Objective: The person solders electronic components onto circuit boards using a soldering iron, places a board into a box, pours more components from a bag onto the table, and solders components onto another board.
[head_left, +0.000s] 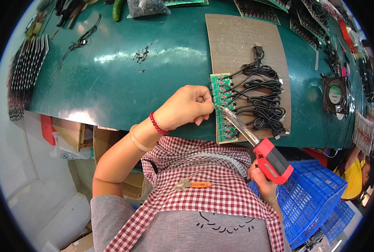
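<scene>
While our right hand [262, 179] grips the iron [272, 161], our left hand [187, 105] curls closed at the board [224, 126] along the panel [245, 38], any hold unclear; we judge the board light, stiff, fragile, best held edgewise.

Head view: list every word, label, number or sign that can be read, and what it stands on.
I copy no wording, only where it stands.
Orange oval badge on the checked cloth apron: lettering, left unquoted.
Red-and-black soldering iron, handle: print too small to read.
Round green-and-white label on the square black fan: too small to read.
</scene>
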`<state>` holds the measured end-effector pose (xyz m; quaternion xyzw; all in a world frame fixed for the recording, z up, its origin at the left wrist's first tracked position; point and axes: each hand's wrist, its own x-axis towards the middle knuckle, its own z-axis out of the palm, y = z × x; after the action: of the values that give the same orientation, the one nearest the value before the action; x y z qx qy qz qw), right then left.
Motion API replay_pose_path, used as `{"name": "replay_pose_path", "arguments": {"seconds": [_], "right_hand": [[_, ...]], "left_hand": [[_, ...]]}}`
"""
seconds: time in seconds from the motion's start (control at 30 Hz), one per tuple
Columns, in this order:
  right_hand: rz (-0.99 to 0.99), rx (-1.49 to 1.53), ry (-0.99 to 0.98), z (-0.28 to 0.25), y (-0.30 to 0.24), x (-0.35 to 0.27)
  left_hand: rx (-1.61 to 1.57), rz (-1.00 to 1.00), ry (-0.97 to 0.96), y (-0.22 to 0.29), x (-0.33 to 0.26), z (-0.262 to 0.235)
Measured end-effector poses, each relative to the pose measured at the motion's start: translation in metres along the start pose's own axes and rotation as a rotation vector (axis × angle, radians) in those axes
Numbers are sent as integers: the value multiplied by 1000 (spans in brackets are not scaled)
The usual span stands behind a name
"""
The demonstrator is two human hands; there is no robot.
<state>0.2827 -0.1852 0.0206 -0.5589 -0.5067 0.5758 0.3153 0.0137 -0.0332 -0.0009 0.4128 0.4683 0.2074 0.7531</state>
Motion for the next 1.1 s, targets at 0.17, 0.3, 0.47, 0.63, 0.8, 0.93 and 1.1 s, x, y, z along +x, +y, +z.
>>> {"name": "replay_pose_path", "arguments": {"seconds": [0.17,0.3,0.47,0.63,0.8,0.93,1.1], "right_hand": [[39,-14,-18,-2,-1,-4],[57,111,98,7,-12,-1],[-6,36,47,2,-2,0],[29,63,63,4,-6,0],[74,58,58,8,-13,2],[81,66,80,9,-14,-1],[70,39,64,7,-12,-3]], "left_hand": [[6,5,-1,0,1,0],[6,-8,-14,1,-1,0],[36,1,0,1,-1,1],[35,0,3,0,-1,0],[14,2,5,-1,-1,0],[4,8,14,-1,-1,1],[-1,16,29,-3,1,0]]}}
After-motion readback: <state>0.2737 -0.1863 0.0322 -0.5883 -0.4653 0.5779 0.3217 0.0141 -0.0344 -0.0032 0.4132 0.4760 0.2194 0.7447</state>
